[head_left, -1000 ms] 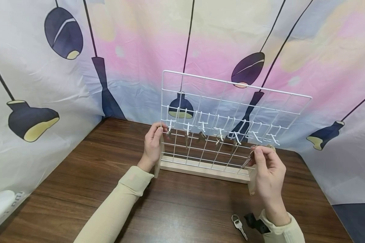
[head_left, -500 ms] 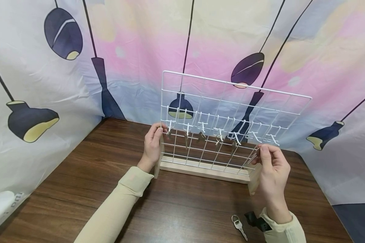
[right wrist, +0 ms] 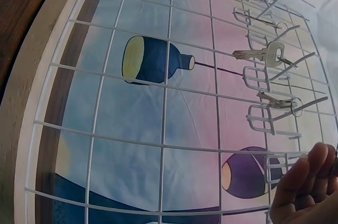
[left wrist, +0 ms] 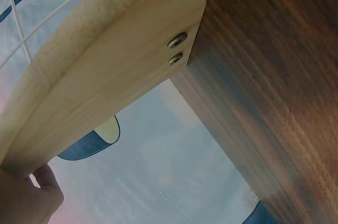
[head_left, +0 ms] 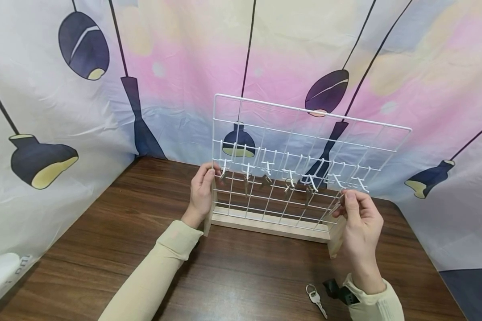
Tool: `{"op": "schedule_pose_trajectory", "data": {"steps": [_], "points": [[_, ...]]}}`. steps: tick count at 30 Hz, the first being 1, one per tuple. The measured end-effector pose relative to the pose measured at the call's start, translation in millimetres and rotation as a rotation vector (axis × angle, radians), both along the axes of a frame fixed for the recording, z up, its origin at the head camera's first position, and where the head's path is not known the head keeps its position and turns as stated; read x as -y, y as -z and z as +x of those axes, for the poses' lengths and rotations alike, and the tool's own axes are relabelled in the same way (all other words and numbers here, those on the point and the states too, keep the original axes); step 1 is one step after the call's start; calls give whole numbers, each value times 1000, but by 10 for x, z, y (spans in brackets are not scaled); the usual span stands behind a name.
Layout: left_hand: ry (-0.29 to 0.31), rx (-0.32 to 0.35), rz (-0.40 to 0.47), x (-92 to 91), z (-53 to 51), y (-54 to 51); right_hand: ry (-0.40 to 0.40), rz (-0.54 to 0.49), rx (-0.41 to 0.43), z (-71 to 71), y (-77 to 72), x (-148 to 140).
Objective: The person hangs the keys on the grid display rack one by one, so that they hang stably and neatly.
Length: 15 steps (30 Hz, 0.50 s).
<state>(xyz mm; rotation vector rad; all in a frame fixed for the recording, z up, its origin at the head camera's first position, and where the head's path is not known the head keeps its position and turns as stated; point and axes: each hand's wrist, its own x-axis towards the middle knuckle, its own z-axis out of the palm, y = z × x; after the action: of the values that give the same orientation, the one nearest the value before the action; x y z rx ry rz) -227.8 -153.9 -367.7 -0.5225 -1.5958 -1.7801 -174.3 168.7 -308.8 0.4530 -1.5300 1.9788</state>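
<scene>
A white wire grid rack (head_left: 305, 110) with wooden side posts stands upright on a brown table. My left hand (head_left: 202, 189) grips its left wooden post (left wrist: 105, 71); in the left wrist view only part of that hand shows. At the rack's right end, my right hand (head_left: 361, 218) pinches a key (head_left: 335, 207), mostly hidden by the fingers, just below the hook (head_left: 338, 181) second from the right. In the right wrist view, several keys hang by rings from the hooks, one key (right wrist: 272, 54) plainly seen. The two rightmost hooks bear no visible key.
A loose key with a ring (head_left: 316, 301) lies on the table (head_left: 241, 276), near the right sleeve and a black wrist device (head_left: 339, 292). A printed curtain (head_left: 176, 53) hangs behind the table. Something white (head_left: 4, 272) is at the left edge.
My right hand has shifted slightly right with the key, closer to the hooks at that end, then stayed nearly still. The left hand has kept its grip on the post.
</scene>
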Motion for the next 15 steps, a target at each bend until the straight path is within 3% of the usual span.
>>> {"op": "schedule_pose_trajectory", "data": {"steps": [7, 15], "points": [[-4, 18, -11, -6, 46, -46, -17, -23, 21, -3, 17, 4], [-7, 25, -30, -72, 235, -255, -32, -47, 59, -3, 21, 25]]}}
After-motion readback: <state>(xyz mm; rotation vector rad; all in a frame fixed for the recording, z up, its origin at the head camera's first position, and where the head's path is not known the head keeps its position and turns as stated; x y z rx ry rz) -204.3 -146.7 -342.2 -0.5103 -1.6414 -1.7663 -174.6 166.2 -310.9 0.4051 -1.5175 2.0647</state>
